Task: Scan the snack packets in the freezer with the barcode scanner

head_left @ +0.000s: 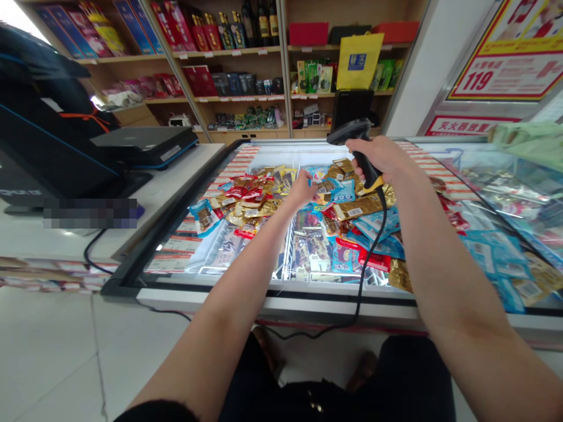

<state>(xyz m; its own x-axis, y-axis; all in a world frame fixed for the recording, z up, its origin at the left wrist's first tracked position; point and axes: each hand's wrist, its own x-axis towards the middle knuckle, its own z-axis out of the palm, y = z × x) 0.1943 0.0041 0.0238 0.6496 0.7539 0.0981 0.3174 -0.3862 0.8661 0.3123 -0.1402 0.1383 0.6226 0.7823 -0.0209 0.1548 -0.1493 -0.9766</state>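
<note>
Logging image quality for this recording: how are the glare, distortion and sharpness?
Head view: white light glares inside the display case; head view: shelving leans outward at left, suggesting wide-angle distortion; head view: small print on the packets is mostly too soft to read.

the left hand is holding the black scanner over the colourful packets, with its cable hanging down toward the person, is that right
Not quite: the head view shows the right hand, not the left hand, holding the black scanner over the colourful packets, with its cable hanging down toward the person.

Two hands (pixel 303 189), one scanner (pixel 349 131), one scale (pixel 145 139)
</note>
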